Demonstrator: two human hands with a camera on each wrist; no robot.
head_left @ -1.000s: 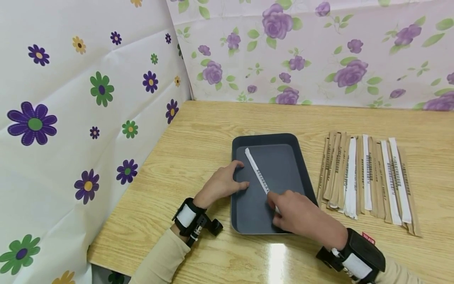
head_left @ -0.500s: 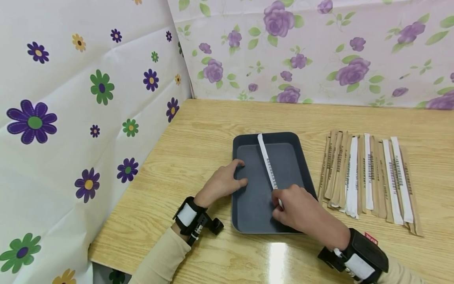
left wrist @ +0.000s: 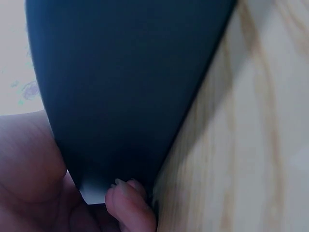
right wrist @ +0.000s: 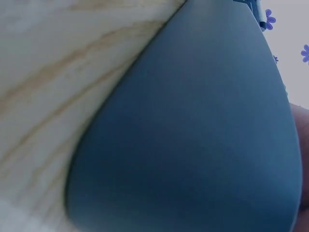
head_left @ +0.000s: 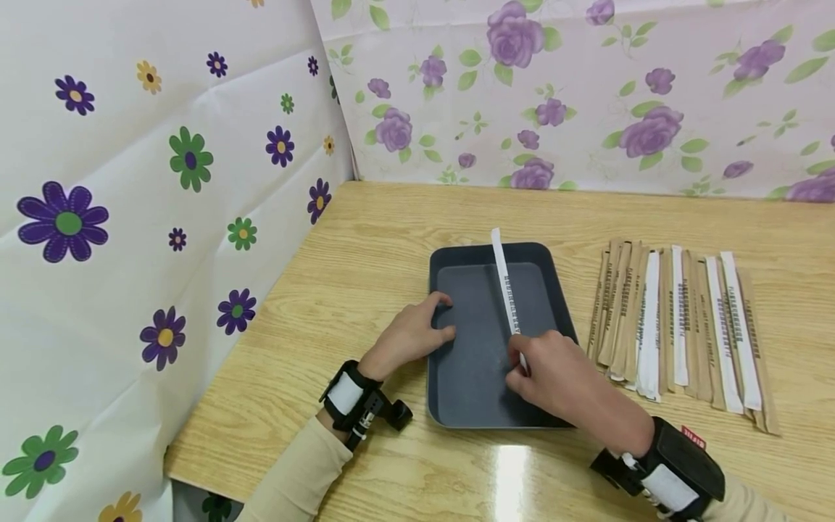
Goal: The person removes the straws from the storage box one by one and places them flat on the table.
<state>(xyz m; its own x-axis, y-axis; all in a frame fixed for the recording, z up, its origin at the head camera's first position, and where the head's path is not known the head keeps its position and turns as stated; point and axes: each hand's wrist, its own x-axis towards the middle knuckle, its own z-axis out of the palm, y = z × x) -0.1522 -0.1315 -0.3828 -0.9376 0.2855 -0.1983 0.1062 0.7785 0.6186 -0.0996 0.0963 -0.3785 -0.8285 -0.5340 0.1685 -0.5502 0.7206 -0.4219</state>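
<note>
My right hand [head_left: 554, 373] pinches the near end of a white paper-wrapped straw [head_left: 505, 286] between thumb and index finger. Small dark print runs along the wrapper. The straw slants over the dark grey tray [head_left: 466, 377], its far tip overlapping the back rim. At the tray's left side, my left hand [head_left: 407, 333] grips the wall, thumb and index finger reaching over the rim. Lower fingers [left wrist: 128, 205] curl against the outer wall [left wrist: 130, 87] in the left wrist view. The tray's outer side [right wrist: 193, 121] fills most of the right wrist view, hiding the pinching fingers.
Right of the tray, brown and white paper-wrapped straws [head_left: 681, 326] lie in a loose row on the wooden table [head_left: 385, 225]. A flowered sheet [head_left: 587, 94] hangs behind the table, and another [head_left: 130, 181] hangs along the left side.
My right hand has shifted slightly right and up with the straw. Its far tip has swung right and away, from inside the tray to across the back rim. My left hand stays put.
</note>
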